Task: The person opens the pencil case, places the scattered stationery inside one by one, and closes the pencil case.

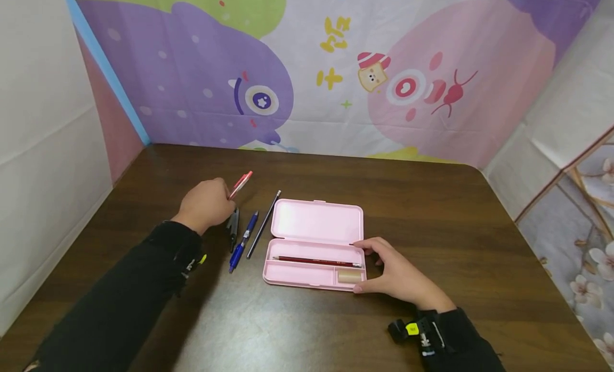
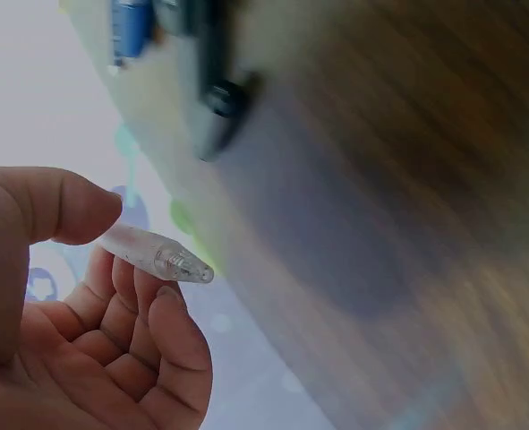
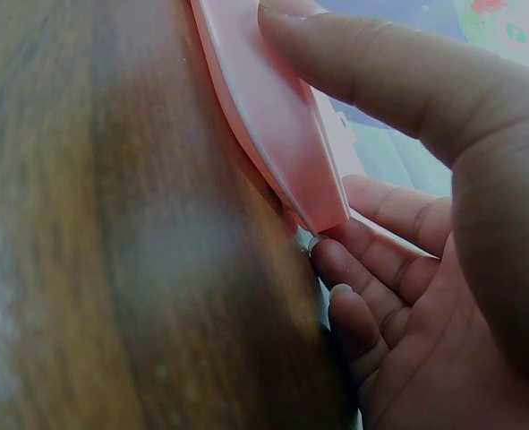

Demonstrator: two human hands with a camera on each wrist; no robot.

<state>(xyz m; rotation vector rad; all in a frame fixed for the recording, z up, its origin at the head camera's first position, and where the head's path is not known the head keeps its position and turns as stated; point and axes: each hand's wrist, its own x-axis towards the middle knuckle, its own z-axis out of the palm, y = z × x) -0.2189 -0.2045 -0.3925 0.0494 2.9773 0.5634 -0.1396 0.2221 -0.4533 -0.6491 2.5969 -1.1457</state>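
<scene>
The bench (image 1: 431, 201) is dark brown with a wood grain, rounded at its far right corner, and a pale patch of light shines on it toward the near side. Behind it hangs a cartoon cloth (image 1: 331, 121) with a big purple creature, a pink one and yellow lettering turned on its side; a plain whitish sheet (image 1: 43, 95) closes off the left, and a flowered panel (image 1: 551, 255) shows on the right. The person, in black sleeves, has the left hand (image 1: 206, 204) raised over the left part of the bench, its thumb and fingers pinching a red-and-white pen (image 1: 241, 184), the clear tip showing in the left wrist view. Just beside that hand lie a dark pen (image 1: 233, 229), a blue pen (image 1: 243, 241) and a slim dark pencil (image 1: 263, 225), side by side and slanting. Next to them, about mid-bench, the pink pencil case (image 1: 316, 220) lies with its lid opened away from the person; inside are a dark red pencil (image 1: 316, 261) and, in the small right-hand compartment, a tan block (image 1: 349, 276). The right hand (image 1: 398, 276) grips the case's right end, thumb and fingers bent around it.
</scene>
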